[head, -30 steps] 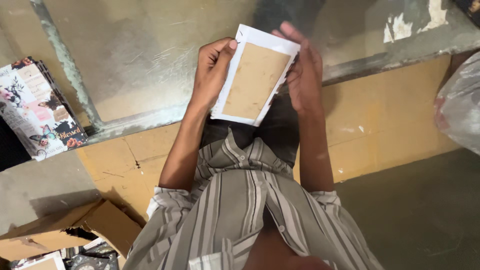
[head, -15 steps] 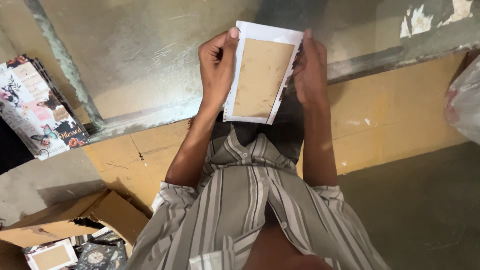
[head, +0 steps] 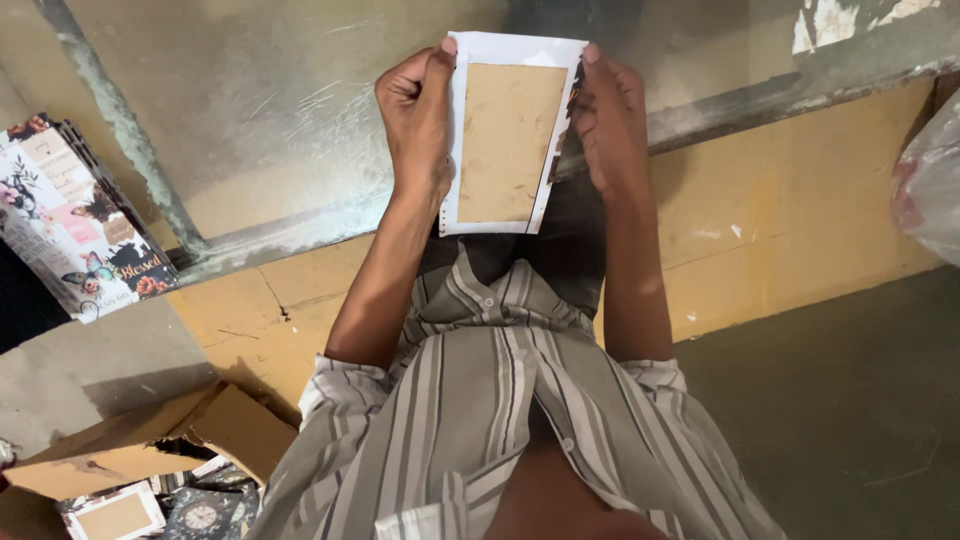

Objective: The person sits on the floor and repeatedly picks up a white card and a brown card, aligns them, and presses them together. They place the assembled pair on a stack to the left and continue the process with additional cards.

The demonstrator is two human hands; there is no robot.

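Note:
I hold a white-bordered card with a tan cardboard-coloured panel point(head: 508, 140) upright in front of me, over a grey metal-topped surface point(head: 280, 120). My left hand point(head: 418, 110) grips its left edge with the thumb on the border. My right hand point(head: 608, 118) holds the right edge, where a dark printed layer peeks out behind the card. Small punched holes run along the card's lower left edge.
A stack of printed floral covers point(head: 75, 215) leans at the left. An open cardboard box point(head: 140, 450) at the lower left holds more cards and covers. A yellow wall face point(head: 800, 220) lies below the surface's edge, and a clear plastic bag point(head: 930, 185) is at the right.
The card has turned from tilted to nearly upright and squared between both hands. The view has shifted slightly, and the hands now sit closer along the card's two sides.

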